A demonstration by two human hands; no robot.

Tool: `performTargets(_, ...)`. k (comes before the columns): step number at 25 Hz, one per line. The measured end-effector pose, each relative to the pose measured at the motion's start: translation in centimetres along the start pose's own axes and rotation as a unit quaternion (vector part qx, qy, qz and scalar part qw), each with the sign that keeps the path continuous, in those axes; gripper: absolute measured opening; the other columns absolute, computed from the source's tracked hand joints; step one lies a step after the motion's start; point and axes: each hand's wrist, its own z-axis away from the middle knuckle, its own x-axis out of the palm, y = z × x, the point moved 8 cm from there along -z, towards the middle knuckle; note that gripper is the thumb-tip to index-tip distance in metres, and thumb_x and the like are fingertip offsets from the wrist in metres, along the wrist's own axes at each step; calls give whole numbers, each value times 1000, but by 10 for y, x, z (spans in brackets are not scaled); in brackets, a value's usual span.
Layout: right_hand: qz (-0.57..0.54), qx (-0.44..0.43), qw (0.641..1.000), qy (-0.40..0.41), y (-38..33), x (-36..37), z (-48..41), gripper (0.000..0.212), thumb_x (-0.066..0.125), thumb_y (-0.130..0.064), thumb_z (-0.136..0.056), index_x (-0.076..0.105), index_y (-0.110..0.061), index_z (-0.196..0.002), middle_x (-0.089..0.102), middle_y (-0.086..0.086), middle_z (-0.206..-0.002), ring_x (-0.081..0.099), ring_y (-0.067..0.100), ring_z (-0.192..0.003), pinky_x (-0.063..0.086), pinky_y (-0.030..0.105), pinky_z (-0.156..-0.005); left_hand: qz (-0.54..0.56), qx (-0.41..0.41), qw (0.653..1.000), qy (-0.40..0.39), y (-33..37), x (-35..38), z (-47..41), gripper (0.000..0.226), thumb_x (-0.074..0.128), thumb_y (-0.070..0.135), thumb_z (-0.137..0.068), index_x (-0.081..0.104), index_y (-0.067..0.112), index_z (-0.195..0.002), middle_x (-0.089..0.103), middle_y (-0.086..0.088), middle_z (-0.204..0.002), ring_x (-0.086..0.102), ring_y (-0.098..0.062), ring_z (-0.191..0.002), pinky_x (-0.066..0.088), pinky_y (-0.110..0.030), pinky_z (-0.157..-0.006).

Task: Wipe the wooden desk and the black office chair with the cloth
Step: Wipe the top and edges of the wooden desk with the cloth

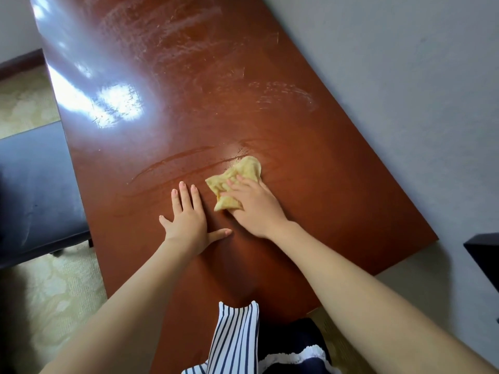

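A glossy reddish-brown wooden desk (310, 157) fills the middle of the view, with wet streaks and dried smears on its top. A crumpled yellow cloth (237, 174) lies on the desk near its centre. My right hand (253, 206) lies on the cloth's near part, fingers spread over it and pressing it to the wood. My left hand (189, 217) rests flat on the desk just left of the cloth, fingers straight and thumb out. The black office chair (35, 190) stands at the desk's left side; only its seat shows.
A pale wall (405, 76) runs along the desk's right side. A dark object's corner (486, 255) juts in at the right edge. Patterned beige carpet (54, 298) covers the floor on the left. Striped clothing (235, 341) hangs at the desk's near edge.
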Motion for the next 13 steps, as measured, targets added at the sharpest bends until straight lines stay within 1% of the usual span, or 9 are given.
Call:
performTargets(4, -1, -13, 998, 58, 13, -3, 54, 37, 59, -29, -88, 61, -26, -125, 48, -6, -142, 32, 13, -138, 14, 35, -116, -11, -1, 1000, 2, -1, -2, 3, 130, 48, 82, -66, -24, 9, -145, -31, -9, -153, -20, -27, -144, 22, -61, -108)
performTargets(8, 22, 43, 990, 133, 53, -21, 89, 40, 71, -22, -79, 66, -25, -119, 53, -4, -137, 40, 16, -134, 26, 41, -112, -3, 0, 1000, 2, -1, -3, 4, 129, 48, 82, -66, -22, 10, -146, -29, -10, -154, -20, -27, -144, 22, -61, -109)
performTargets(10, 40, 78, 984, 158, 80, -38, 92, 42, 71, -21, -79, 65, -25, -121, 51, -4, -139, 39, 16, -135, 28, 42, -111, -4, 2, 1000, 2, 1, -3, 4, 129, 47, 82, -66, -22, 9, -146, -29, -10, -154, -20, -27, -144, 22, -61, -108)
performTargets(13, 73, 148, 971, 172, 126, -67, 83, 48, 65, -23, -86, 54, -30, -132, 42, -5, -147, 28, 14, -141, 25, 39, -112, -6, 1, 1000, -2, 3, -3, 5, 129, 48, 82, -66, -23, 9, -146, -29, -10, -153, -20, -28, -144, 22, -61, -108)
